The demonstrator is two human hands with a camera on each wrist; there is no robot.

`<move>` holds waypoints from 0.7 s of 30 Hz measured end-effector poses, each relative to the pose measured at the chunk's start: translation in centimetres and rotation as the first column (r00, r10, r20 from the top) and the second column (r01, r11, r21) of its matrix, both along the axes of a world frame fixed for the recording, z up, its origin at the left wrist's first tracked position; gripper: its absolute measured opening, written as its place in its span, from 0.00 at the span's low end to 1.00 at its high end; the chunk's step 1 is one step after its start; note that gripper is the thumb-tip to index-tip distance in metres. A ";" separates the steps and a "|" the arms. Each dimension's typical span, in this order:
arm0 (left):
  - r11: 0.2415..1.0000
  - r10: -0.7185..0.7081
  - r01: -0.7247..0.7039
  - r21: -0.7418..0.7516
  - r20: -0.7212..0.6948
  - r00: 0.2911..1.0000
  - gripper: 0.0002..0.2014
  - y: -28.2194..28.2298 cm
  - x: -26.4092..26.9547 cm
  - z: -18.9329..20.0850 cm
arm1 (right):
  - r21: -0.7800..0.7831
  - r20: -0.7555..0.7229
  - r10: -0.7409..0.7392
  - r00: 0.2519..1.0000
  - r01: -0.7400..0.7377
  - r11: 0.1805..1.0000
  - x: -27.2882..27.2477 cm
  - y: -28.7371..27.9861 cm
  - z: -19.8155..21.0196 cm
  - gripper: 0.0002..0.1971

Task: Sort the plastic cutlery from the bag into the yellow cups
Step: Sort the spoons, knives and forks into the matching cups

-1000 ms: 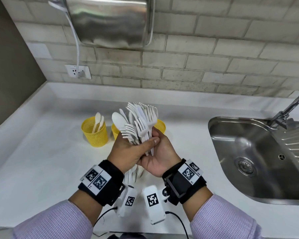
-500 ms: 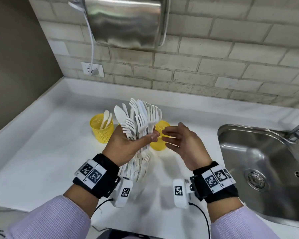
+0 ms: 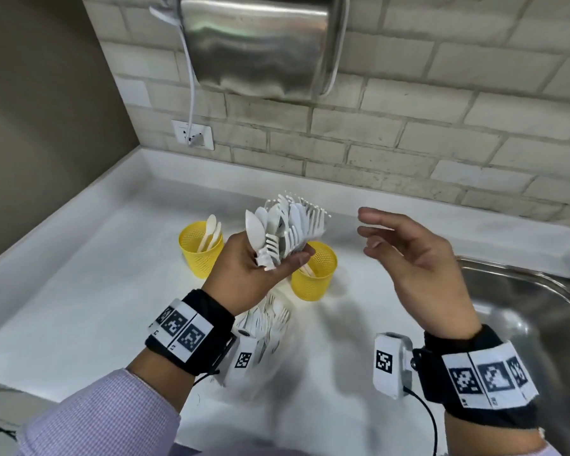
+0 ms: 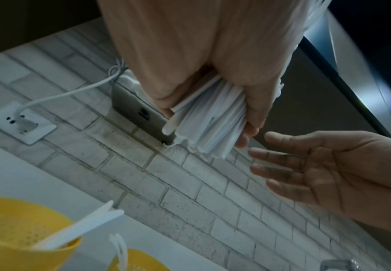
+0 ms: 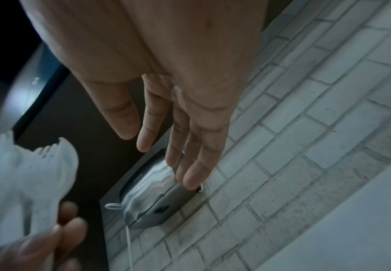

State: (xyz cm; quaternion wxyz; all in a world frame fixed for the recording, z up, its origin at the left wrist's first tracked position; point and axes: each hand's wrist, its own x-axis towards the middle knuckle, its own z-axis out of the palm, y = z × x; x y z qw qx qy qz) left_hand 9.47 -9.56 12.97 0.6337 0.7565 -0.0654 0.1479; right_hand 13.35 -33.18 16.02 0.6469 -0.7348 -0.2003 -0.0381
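Above the white counter [image 3: 79,307], the left hand [image 3: 244,278] is clutching a fanned bundle of white plastic cutlery [image 3: 287,225], its grip curled tight around the handles. The right hand [image 3: 418,268] is hovering beside it, fingers spread and holding nothing. Two yellow cups [image 3: 199,255] are standing below, each holding some cutlery.
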 end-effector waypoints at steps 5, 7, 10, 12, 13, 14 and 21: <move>0.997 -0.078 0.078 -0.001 -0.043 0.996 0.05 -0.4 0.5 -0.1 | -0.070 0.116 0.074 0.990 -0.066 0.995 -0.5 2.7 0.8 0.16; 0.996 -0.093 0.093 -0.014 -0.034 0.995 0.07 -0.2 0.7 -0.3 | -0.090 0.152 0.045 0.987 -0.032 0.995 -0.4 3.7 0.9 0.14; 0.992 -0.096 0.095 -0.079 -0.004 0.995 0.11 0.1 1.1 -0.8 | -0.111 0.177 0.022 0.984 -0.003 0.994 -0.3 4.6 1.0 0.11; 0.987 -0.105 0.103 -0.121 -0.003 0.995 0.14 0.3 1.3 -1.1 | -0.113 0.198 0.013 0.980 0.010 0.993 -0.2 5.2 1.0 0.07; 0.982 -0.121 0.118 -0.146 -0.011 0.993 0.15 0.4 1.3 -1.2 | -0.109 0.211 0.002 0.977 0.021 0.994 -0.2 5.4 1.0 0.05; 0.975 -0.139 0.133 -0.177 -0.021 0.990 0.15 0.5 1.4 -1.3 | -0.103 0.223 -0.012 0.975 0.036 0.994 -0.2 5.5 0.9 0.03; 0.949 -0.163 0.143 -0.280 -0.049 0.985 0.10 1.3 1.1 -1.7 | -0.116 0.272 -0.049 0.961 0.084 0.990 0.4 6.8 0.5 0.03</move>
